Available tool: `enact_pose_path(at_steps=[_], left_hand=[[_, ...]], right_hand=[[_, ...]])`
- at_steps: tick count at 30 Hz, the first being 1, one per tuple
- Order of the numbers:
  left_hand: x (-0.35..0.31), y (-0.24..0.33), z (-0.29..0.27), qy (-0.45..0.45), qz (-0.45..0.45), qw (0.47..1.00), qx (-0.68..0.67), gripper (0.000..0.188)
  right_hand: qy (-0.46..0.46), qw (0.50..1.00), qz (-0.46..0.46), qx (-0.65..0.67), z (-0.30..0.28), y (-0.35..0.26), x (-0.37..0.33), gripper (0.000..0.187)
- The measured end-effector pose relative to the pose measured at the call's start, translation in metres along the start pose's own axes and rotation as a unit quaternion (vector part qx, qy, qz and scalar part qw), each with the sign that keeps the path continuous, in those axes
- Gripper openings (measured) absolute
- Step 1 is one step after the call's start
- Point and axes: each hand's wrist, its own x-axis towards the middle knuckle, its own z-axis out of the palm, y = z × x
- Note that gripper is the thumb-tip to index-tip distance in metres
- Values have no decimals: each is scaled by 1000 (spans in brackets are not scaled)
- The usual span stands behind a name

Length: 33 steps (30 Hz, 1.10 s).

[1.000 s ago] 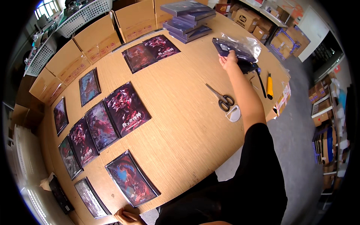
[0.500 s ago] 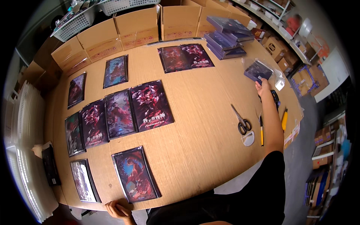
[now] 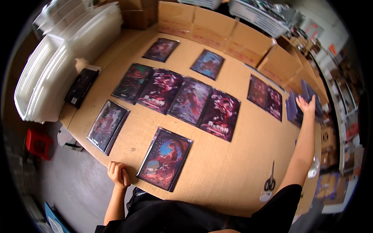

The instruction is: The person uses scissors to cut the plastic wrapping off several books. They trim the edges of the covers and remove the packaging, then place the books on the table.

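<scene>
Right grip [image 3: 306, 104] at boxes [image 3: 292, 110], woodgrain tabletop [image 3: 229, 171], floor [image 3: 77, 174]

- Wood-grain tabletop [image 3: 229, 171], light brown, its edges bowed by the wide lens.
- Grey, smooth floor [image 3: 83, 174] showing beyond the near edge.
- A red stool [image 3: 39, 144] down there, off the near-left corner.
- Stacked white plastic trays [image 3: 40, 83] crowding the left edge, light glinting along their sides.
- Brown cardboard boxes [image 3: 213, 29] lined up like a low wall along the far edge.
- White perforated baskets [image 3: 254, 17] behind those, one heaped with small stuff I can't make out.
- Loaded shelves [image 3: 342, 101] past the right edge, rather blurred.
- Pale wall [image 3: 323, 17] over beyond the far-right corner.
</scene>
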Motion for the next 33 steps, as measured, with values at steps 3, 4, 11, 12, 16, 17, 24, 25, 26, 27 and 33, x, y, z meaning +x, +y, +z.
enact_pose_path(at_steps=[3, 4, 11, 12, 16, 17, 24, 25, 26, 27, 33], left_hand=[[0, 0, -9, 11, 7, 1000, 10, 13], [0, -3, -2, 22, 13, 1000, -6, 13], [-3, -5, -10, 5, 31, 999, -9, 16], [-1, -3, -18, -4, 34, 999, 2, 16], [-2, -6, -19, -7, 32, 999, -6, 13], [0, -5, -17, -8, 24, 1000, -12, 13], [49, 73, -10, -34, 29, 973, -227, 27], [57, 89, -7, -79, 44, 949, -303, 30], [63, 104, 3, -112, 76, 932, -337, 33], [64, 118, 11, -180, 52, 905, -382, 42], [41, 167, 50, -415, -221, 635, -613, 80]], right_hand=[[15, 999, -38, -11, 8, 9, 21, 59], [-28, 999, -21, -29, -3, -19, 39, 47], [-263, 963, 35, -46, -89, -22, 0, 47], [-209, 976, -26, -58, -90, 14, -42, 41], [-268, 955, -17, -128, -154, 57, -180, 32], [-302, 939, -19, -164, -170, 67, -210, 31], [-269, 915, 5, -299, -226, 184, -400, 45], [-297, 910, 46, -286, -228, 203, -412, 51], [-329, 901, 72, -274, -218, 216, -428, 48], [-292, 910, 95, -277, -218, 227, -444, 49], [-351, 846, 79, -393, -237, 251, -484, 54]])
